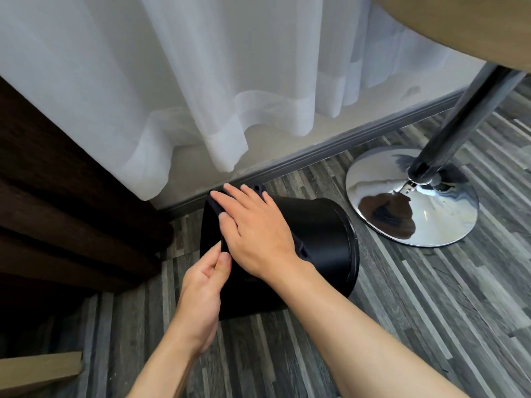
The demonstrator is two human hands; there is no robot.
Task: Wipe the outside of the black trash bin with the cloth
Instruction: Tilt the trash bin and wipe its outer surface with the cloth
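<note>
Dark cloth (260, 190) mostly hidden under right hand (253, 228).

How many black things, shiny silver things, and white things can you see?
Black: 2, the trash bin and the dark cloth under the right hand.
Shiny silver: 1, the table base.
White: 1, the curtain.
Total: 4

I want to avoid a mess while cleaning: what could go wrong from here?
1. The black trash bin lies on its side on the floor, held only by the left hand at its edge; it could roll toward the chrome table base.
2. The dark cloth under the flat right hand is bunched and could slip off.
</note>
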